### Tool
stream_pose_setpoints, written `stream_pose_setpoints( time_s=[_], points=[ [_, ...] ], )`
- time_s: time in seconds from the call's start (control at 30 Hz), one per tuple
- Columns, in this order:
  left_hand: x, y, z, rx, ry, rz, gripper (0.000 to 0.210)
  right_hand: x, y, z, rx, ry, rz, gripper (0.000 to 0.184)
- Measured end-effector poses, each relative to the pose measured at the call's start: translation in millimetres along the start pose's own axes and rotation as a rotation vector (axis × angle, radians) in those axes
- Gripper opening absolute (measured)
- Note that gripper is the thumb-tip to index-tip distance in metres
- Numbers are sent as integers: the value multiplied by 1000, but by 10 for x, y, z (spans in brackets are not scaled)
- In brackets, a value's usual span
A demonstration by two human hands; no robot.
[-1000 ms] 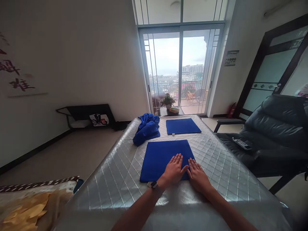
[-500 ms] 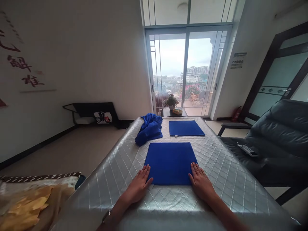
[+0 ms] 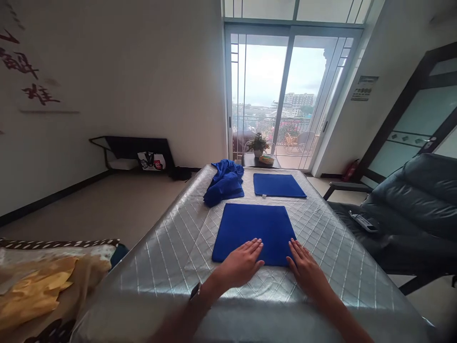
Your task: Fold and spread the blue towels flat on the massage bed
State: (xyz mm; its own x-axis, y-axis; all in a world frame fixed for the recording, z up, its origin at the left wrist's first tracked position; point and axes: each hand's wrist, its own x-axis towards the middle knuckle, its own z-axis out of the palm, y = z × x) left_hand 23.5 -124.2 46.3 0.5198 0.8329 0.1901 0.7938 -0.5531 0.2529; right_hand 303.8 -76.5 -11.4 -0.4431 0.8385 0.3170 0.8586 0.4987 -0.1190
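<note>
A flat, square-looking blue cloth (image 3: 255, 226) lies in front of me on the quilted silver table cover (image 3: 171, 257). My left hand (image 3: 243, 259) is stretched out over the cloth's near edge, around its middle, with nothing in it. At the near right corner, my right hand (image 3: 303, 262) lies with fingers extended, its fingertips at the cloth's right edge. Farther back on the right is a second flat blue cloth (image 3: 279, 185) with a small white tag at its near edge. Left of that sits a crumpled heap of blue cloth (image 3: 224, 183).
A dark padded armchair (image 3: 410, 209) with a power strip (image 3: 364, 221) on its seat stands to the right. Yellowish fabric (image 3: 39, 286) lies on a surface at lower left. Beyond the table's far end, a potted plant (image 3: 257, 144) stands before glass sliding doors (image 3: 285, 95).
My left hand has moved right, from the cloth's left edge to its near middle. My right hand stays near the right edge. The view has shifted slightly.
</note>
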Motion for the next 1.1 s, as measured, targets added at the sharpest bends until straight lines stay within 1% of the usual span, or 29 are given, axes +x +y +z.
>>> stream_pose_setpoints(
  time_s=[0.07, 0.13, 0.2, 0.27, 0.33, 0.4, 0.5, 0.57, 0.6, 0.67, 0.73, 0.83, 0.9, 0.97, 1.03, 1.1],
  points=[
    [397, 206, 143, -40, -15, 104, 63, 32, 22, 82, 4, -73, 24, 66],
    [716, 325, 326, -63, -40, 125, 68, 52, 54, 152, 8, -143, 47, 68],
    [894, 342, 488, -72, -66, 93, 73, 50, 79, 196, 13, -186, 68, 69],
    [904, 269, 575, -78, -84, 56, 76, 36, 83, 206, 21, -200, 88, 70],
    [759, 124, 572, -72, -96, 23, 74, 24, 66, 191, 23, -211, 109, 70],
    [497, -75, 503, -40, -107, -41, 71, 22, 40, 170, 24, -230, 125, 69],
    [6, -407, 384, 38, -100, -246, 68, 24, 11, 166, 42, -237, 138, 68],
    [-298, -585, 341, 85, -81, -390, 67, 16, 6, 183, 56, -228, 137, 69],
    [-422, -646, 333, 101, -70, -439, 67, 8, 7, 193, 58, -225, 138, 69],
    [-590, -707, 335, 115, -59, -490, 68, -9, 17, 200, 52, -227, 143, 70],
    [-654, -705, 343, 112, -56, -510, 68, -10, 37, 176, 39, -245, 145, 72],
    [-627, -662, 348, 94, -66, -525, 69, 83, 66, 67, 15, -297, 121, 73],
    [-596, -647, 352, 88, -67, -525, 70, 233, 64, -24, -3, -300, 95, 71],
    [-594, -655, 357, 94, -51, -506, 69, 433, 42, -85, -16, -270, 79, 69],
    [-628, -691, 357, 104, -39, -485, 68, 632, 17, -82, -28, -240, 92, 68],
    [-672, -754, 340, 103, -71, -477, 71, 777, 7, -10, -35, -243, 144, 67]
  ],
)
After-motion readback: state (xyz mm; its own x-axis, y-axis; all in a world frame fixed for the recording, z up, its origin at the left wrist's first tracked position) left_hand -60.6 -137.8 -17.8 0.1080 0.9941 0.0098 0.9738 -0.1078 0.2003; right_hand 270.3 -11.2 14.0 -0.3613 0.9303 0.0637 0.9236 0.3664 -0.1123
